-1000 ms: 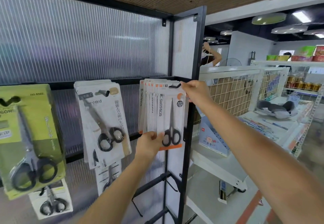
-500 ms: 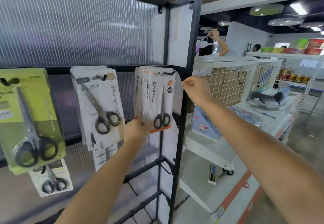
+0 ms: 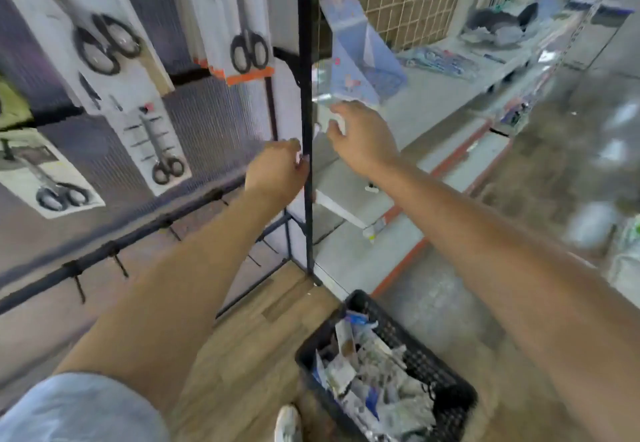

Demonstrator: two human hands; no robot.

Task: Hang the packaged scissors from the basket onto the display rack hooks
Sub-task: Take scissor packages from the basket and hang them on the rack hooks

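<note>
Packaged scissors [image 3: 250, 22] hanging above both hands — left [image 3: 277, 171], right [image 3: 363, 136] — empty

Both bare forearms reach forward and slightly upward from the bottom corners of the view, converging toward the middle. The left hand [image 3: 277, 171] shows its back to the camera, fingers loosely curled with nothing visibly held; motion blur hides the fingertips. The right hand [image 3: 363, 136] sits a little higher and just beside it, the two apart, its back also up, fingers relaxed and bent downward, gripping nothing. A pale blue sleeve [image 3: 86, 410] covers the left upper arm
</note>
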